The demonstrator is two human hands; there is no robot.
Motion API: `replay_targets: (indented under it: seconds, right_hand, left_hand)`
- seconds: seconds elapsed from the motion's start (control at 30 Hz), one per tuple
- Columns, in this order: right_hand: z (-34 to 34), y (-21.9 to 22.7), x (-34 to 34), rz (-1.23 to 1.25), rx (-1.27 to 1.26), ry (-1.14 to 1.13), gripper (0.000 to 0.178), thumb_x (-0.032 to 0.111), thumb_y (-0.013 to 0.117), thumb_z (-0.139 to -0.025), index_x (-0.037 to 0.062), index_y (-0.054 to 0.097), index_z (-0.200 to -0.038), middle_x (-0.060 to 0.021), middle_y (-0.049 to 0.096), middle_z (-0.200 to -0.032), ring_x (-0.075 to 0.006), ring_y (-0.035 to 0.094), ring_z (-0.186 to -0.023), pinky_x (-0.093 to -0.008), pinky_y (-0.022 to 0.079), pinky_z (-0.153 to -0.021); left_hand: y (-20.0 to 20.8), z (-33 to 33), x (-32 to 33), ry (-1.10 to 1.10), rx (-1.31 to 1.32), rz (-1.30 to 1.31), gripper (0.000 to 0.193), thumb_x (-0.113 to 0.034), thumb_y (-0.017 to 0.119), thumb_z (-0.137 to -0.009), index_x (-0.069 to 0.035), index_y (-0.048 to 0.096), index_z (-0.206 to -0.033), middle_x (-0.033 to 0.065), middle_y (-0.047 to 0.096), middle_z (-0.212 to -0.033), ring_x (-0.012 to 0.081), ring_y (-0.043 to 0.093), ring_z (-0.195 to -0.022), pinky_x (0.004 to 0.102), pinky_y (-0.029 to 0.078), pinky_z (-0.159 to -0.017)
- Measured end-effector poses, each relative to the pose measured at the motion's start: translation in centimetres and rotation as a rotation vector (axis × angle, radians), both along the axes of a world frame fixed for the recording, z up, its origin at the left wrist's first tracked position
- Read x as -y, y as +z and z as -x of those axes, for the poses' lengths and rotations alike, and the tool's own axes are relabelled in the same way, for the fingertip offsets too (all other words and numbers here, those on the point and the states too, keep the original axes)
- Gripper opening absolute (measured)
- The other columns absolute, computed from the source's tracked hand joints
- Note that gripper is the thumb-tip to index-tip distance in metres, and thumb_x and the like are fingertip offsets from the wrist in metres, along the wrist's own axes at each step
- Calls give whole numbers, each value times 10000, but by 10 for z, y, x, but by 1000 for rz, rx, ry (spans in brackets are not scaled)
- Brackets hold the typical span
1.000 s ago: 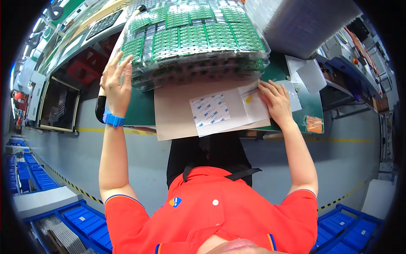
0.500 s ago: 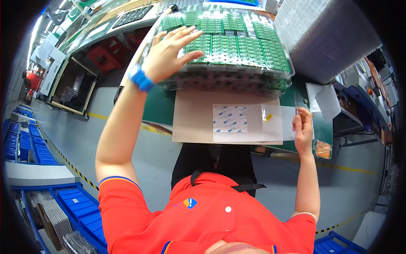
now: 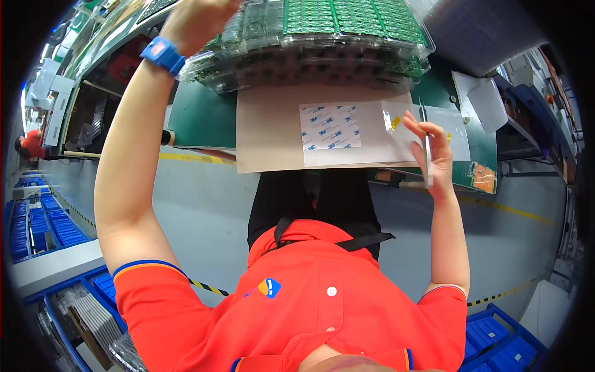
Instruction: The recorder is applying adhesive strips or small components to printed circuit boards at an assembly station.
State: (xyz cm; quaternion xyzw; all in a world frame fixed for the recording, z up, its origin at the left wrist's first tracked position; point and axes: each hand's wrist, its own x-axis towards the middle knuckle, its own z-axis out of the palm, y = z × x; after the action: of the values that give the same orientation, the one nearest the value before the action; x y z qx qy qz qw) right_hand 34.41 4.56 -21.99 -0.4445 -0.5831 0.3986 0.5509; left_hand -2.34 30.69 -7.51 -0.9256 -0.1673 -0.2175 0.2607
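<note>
My right hand [image 3: 440, 155] is closed around slim metal tweezers [image 3: 427, 149], their tips pointing away from me over the right side of the bench. My left hand [image 3: 199, 26], with a blue wristband [image 3: 163, 56], reaches to the far left beside a stack of clear plastic trays [image 3: 310, 62]. Its fingers are blurred and partly beyond the picture's top edge. Green circuit boards [image 3: 334, 17] fill the right part of the top tray. Between my hands, a square of printed white backing sheet [image 3: 330, 127] lies on brown board [image 3: 268, 133]. Clear film with a small yellow piece [image 3: 395, 123] lies near the tweezers.
A tall wrapped stack [image 3: 474, 31] stands at the back right, near loose white paper [image 3: 486, 105]. An orange-labelled packet [image 3: 483, 178] sits at the right corner of the green bench [image 3: 201, 121]. Blue bins [image 3: 59, 214] stand on the left; another person [image 3: 31, 146] is far left.
My left hand has moved farther away and left, partly leaving the view. My right hand has turned, and the tweezers now show along its palm. The whole view has shifted.
</note>
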Motion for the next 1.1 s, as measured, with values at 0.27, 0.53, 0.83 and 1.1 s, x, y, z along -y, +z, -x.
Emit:
replay_targets:
  seconds: [0.27,0.53,0.83,1.1]
  right_hand:
    - [6,-11,-3,-79,886,-297,265,97,743,-799,79,559,-988,-138,654,-1140,-322,642,-980,-360,504,-811]
    - [12,8,4,-1,929,-272,224,221,698,-857,77,549,-942,-45,672,-1183,-370,600,-1093,-443,430,-1035]
    - [-4,-2,-8,-273,950,-259,138,109,661,-901,46,591,-1001,-174,686,-1115,-297,599,-1166,-378,405,-1027]
    - [31,16,-9,51,194,-260,462,413,354,-1048,21,586,-971,-31,572,-805,-89,471,-596,-228,380,-589]
  left_hand:
    - [-33,45,76,256,1153,373,428,-399,497,-972,-55,584,-1210,132,644,-1135,319,623,-971,406,495,-841]
    - [-106,21,153,281,955,2213,352,-298,461,-1012,2,621,-1105,38,665,-1015,101,615,-882,255,485,-791]
    - [-105,-24,119,407,282,1669,383,-323,527,-979,34,660,-947,119,670,-736,221,640,-617,351,516,-623]
    - [-138,-29,121,308,449,1075,273,-298,619,-906,-55,660,-1023,146,669,-963,330,646,-786,375,515,-681]
